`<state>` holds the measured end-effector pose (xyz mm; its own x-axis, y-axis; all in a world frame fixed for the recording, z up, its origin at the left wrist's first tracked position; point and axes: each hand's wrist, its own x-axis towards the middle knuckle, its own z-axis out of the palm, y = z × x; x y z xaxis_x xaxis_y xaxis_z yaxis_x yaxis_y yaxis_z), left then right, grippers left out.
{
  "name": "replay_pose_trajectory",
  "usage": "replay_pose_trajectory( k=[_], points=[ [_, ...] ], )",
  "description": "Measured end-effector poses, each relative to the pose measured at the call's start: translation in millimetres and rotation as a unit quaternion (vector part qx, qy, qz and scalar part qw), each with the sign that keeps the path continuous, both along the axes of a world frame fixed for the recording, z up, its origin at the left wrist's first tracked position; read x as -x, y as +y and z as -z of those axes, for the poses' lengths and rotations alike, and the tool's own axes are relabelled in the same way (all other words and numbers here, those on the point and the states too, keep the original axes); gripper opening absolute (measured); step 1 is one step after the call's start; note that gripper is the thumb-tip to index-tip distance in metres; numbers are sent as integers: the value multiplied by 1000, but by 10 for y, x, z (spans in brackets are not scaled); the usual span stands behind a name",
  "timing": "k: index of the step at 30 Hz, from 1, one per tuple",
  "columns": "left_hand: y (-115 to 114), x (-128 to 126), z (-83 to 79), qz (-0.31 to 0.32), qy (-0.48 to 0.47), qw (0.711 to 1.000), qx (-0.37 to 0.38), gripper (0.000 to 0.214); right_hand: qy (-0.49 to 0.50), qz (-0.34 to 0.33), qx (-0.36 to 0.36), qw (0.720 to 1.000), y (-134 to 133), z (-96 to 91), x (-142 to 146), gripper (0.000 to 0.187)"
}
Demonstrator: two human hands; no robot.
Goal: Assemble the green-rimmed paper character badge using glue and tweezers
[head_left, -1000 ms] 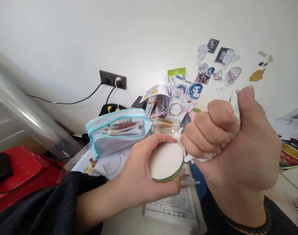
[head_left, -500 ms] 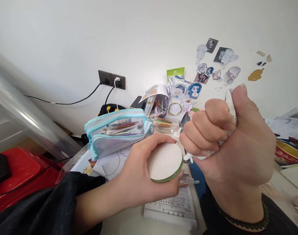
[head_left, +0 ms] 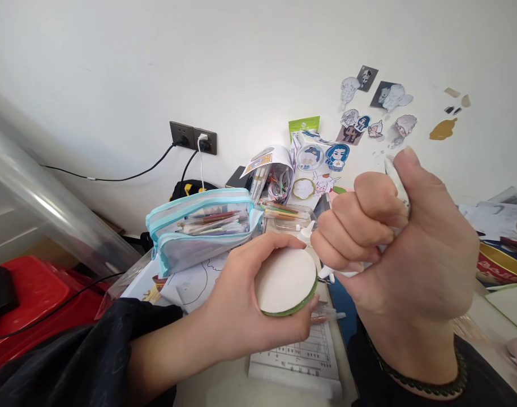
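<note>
My left hand (head_left: 245, 299) grips a round white disc with a green edge (head_left: 287, 281) by its rim, thumb and fingers on opposite sides. The disc's pale face is tilted up toward me. To its right, my right hand (head_left: 381, 237) is closed in a fist around a white tube (head_left: 396, 182). The tube's flat end sticks out between thumb and forefinger, and a narrow white tip (head_left: 325, 273) shows below the little finger, near the disc's right edge. Most of the tube is hidden in the fist. A small white nozzle (head_left: 306, 232) shows just behind the disc.
Behind my left hand stands a clear pencil case with light blue trim (head_left: 203, 229). Pens and a box with stickers (head_left: 311, 164) stand by the wall. Printed paper (head_left: 296, 362) lies below the disc. A red stool (head_left: 33, 299) is at left, a gold-rimmed tin (head_left: 502, 263) at right.
My right hand has shifted very slightly to the left, and the tube's top end tilts a little more left. My left hand and the disc look nearly unchanged.
</note>
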<state>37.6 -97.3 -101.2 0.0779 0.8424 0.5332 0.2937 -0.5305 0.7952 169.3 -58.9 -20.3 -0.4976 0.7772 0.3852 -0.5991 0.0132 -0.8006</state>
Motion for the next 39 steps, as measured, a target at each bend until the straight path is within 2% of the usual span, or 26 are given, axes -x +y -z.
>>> replay_pose_trajectory(
  k=[10, 23, 30, 39],
  points=[
    [8, -3, 6, 3, -5, 1000, -8, 43, -13, -24, 13, 1000, 24, -29, -3, 47],
    [7, -3, 11, 4, 0, 1000, -7, 43, -27, -10, 16, 999, 36, -36, -10, 47],
    [6, -1, 25, -5, 6, 1000, -23, 42, -14, -27, 27, 999, 63, -24, -16, 46],
    [15, -7, 11, -2, 10, 1000, -19, 42, -47, 8, 0, 999, 36, -39, -2, 50]
  ],
)
